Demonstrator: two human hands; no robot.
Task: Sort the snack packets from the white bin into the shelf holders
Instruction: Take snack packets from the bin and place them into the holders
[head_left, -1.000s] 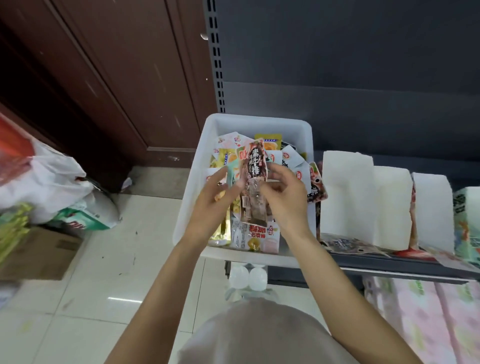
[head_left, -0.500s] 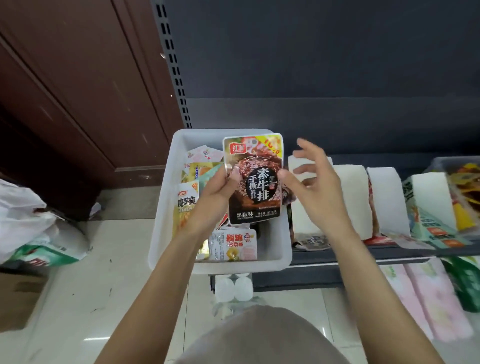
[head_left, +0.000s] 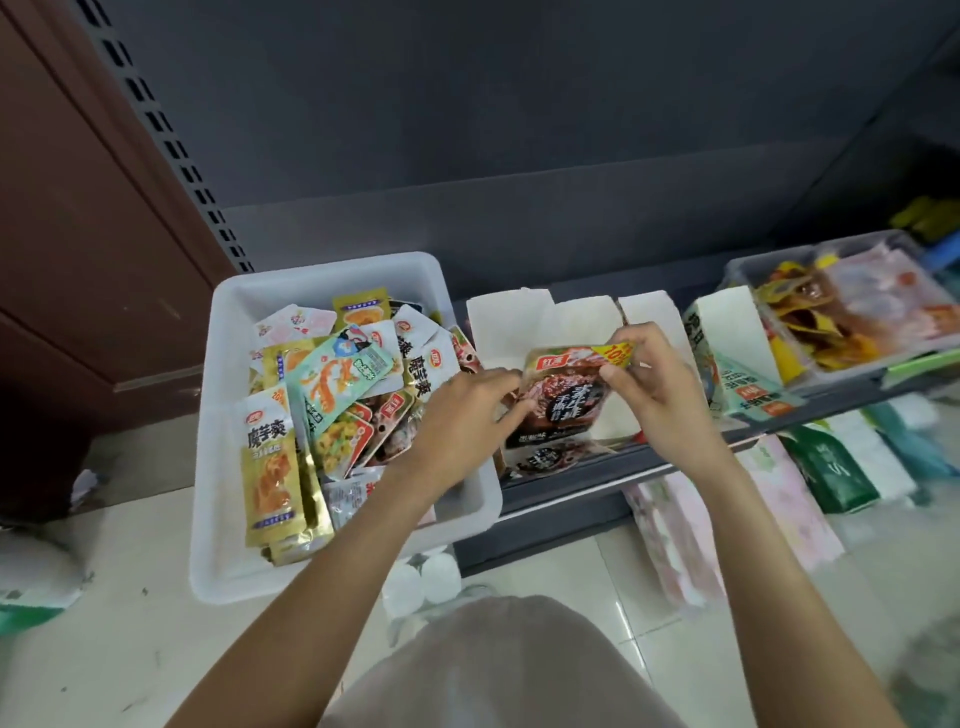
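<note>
A white bin (head_left: 228, 519) on the shelf's left end holds several mixed snack packets. To its right stand white cardboard shelf holders (head_left: 511, 322). A dark brown packet (head_left: 563, 402) with a red label and yellow corner sits in the mouth of the leftmost holder, above a like packet lying at the holder's front. My right hand (head_left: 654, 384) pinches the packet's top right corner. My left hand (head_left: 462, 421) touches its left edge with fingers stretched toward it.
A grey tray (head_left: 748, 270) of orange and pink packets stands at the shelf's right end, beside a teal-printed holder (head_left: 748, 384). Pink and green packs fill the lower shelf. Brown wooden panelling runs along the left. Bags lie on the tiled floor at left.
The dark packet has moved right from above the bin into the leftmost holder. My right hand now pinches its top corner, and the view has swung right and closer.
</note>
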